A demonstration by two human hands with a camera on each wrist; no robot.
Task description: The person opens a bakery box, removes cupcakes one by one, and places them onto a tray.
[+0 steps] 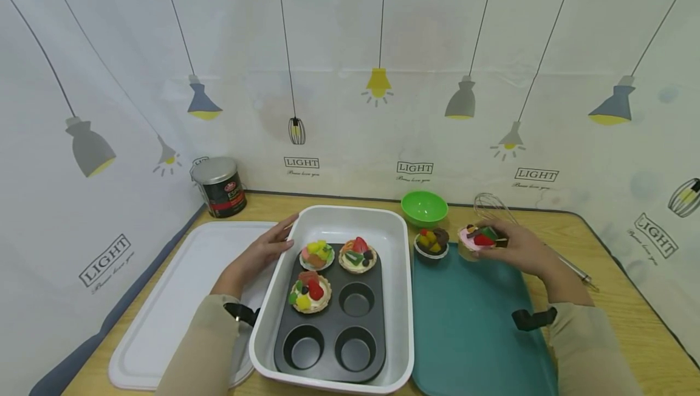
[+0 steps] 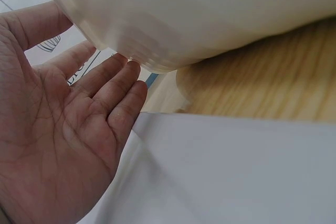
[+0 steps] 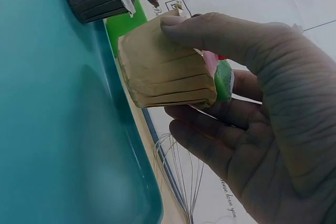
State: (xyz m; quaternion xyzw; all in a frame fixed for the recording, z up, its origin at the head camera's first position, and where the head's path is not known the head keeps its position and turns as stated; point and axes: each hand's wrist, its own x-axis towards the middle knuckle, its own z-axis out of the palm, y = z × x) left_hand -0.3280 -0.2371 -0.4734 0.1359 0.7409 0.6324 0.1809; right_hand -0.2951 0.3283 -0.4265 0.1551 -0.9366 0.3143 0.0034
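Observation:
My right hand point(image 1: 516, 247) pinches a toy cupcake point(image 1: 469, 243) above the far end of the teal tray point(image 1: 473, 323). Its tan pleated paper cup point(image 3: 163, 66) and a bit of pink and green topping show in the right wrist view. A chocolate cupcake point(image 1: 431, 244) in a dark cup stands just left of it. My left hand point(image 1: 257, 256) rests its fairly straight fingers against the left side of a white basin point(image 1: 401, 347). Inside the basin lies a dark muffin tin point(image 1: 328, 317) with fruit-topped tarts point(image 1: 310, 293) in three cups; the nearer cups are bare.
A green bowl point(image 1: 424, 208) and a whisk point(image 1: 492, 204) lie behind the teal tray, the whisk's handle reaching right. A white tray point(image 1: 164, 317) sits left of the basin, partly beneath my left arm. The dark lidded canister point(image 1: 221, 189) stands at the back left.

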